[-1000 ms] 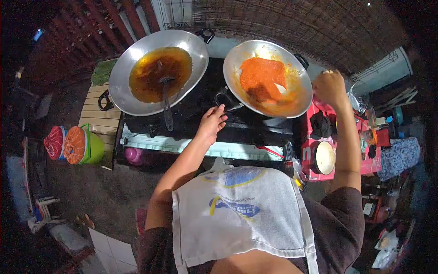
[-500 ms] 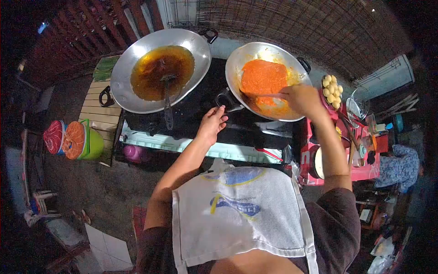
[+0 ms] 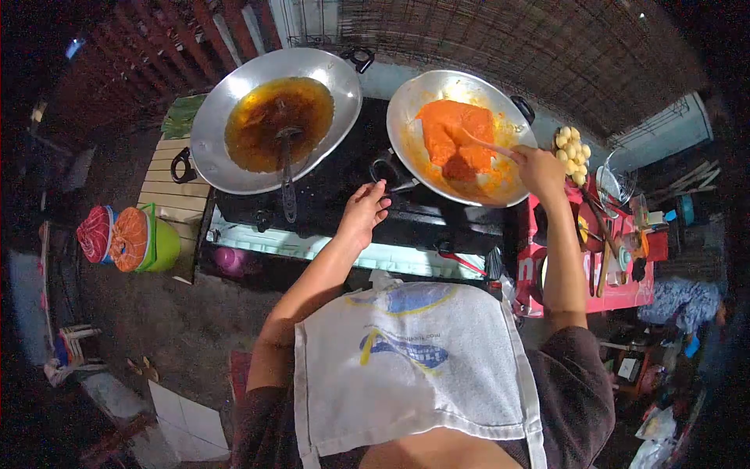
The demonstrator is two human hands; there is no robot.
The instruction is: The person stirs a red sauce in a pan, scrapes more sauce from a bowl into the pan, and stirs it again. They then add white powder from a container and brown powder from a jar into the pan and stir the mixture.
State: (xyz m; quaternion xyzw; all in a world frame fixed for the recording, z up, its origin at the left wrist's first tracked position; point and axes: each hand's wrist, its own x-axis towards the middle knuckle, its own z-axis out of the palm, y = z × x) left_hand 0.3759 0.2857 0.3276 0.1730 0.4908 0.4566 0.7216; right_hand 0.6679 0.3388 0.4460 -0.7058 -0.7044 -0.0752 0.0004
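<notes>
My right hand (image 3: 541, 172) is closed around the handle of a wooden spatula (image 3: 491, 144), whose far end sits in a thick orange-red paste (image 3: 457, 133). The paste lies in the middle of a silver wok (image 3: 400, 129) with black handles, and smears of it cling to the wall. Just below the wok's left handle is my left hand (image 3: 366, 213), its fingers loosely bent and apart with nothing seen in them. A larger wok (image 3: 209, 129) to the left holds brown oil (image 3: 273, 117), and a slotted metal turner (image 3: 288, 176) rests in it across the rim.
Both woks sit on a black stove (image 3: 336, 176). On the right, a red table (image 3: 617, 293) carries peeled eggs (image 3: 573, 155), utensils and jars. A green bucket (image 3: 162, 242) with an orange cover stands at the left by a slatted wooden surface (image 3: 164, 176). A woven screen (image 3: 500, 39) is behind.
My right hand has shifted slightly right, and the spatula now angles up-left into the paste. The paste has been pushed and folded. My left hand has barely moved.
</notes>
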